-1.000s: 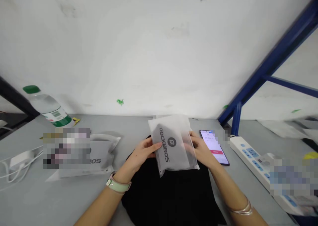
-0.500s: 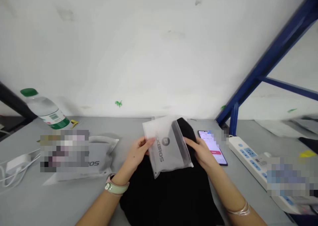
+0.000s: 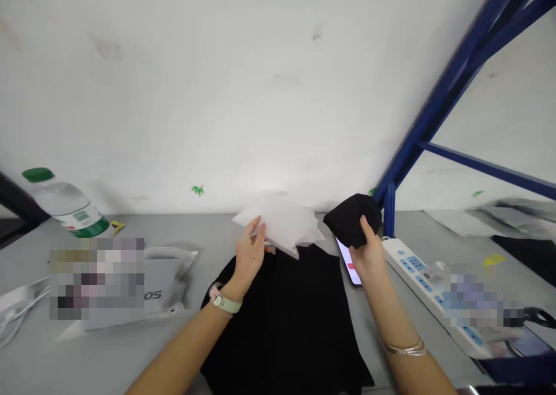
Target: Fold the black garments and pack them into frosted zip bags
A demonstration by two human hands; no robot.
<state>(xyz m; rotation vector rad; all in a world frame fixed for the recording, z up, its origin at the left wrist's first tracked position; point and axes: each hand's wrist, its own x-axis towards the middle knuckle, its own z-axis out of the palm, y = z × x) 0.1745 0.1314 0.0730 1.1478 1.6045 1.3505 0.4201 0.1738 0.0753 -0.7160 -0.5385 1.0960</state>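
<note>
A translucent white bag (image 3: 284,224) is at the back of the table, against the wall side. My left hand (image 3: 249,256) touches its left front edge, the fingers pinched on it. Raised at the right, my right hand (image 3: 368,247) grips a folded black cloth (image 3: 350,218), thumb on top, above a phone (image 3: 350,264). A larger black cloth (image 3: 282,325) lies flat on the table between my forearms, and the bag overlaps its far end.
A filled grey-white bag (image 3: 160,279) lies at the left, near a bottle (image 3: 69,207) and a white charger with cables (image 3: 17,302). On the right are a power strip (image 3: 428,285), a blue metal frame (image 3: 408,146) and more bags (image 3: 460,221).
The folded black cloth has come away from the bag and moved right in my right hand. My left hand and the bag have shifted toward the wall. The view has turned slightly right.
</note>
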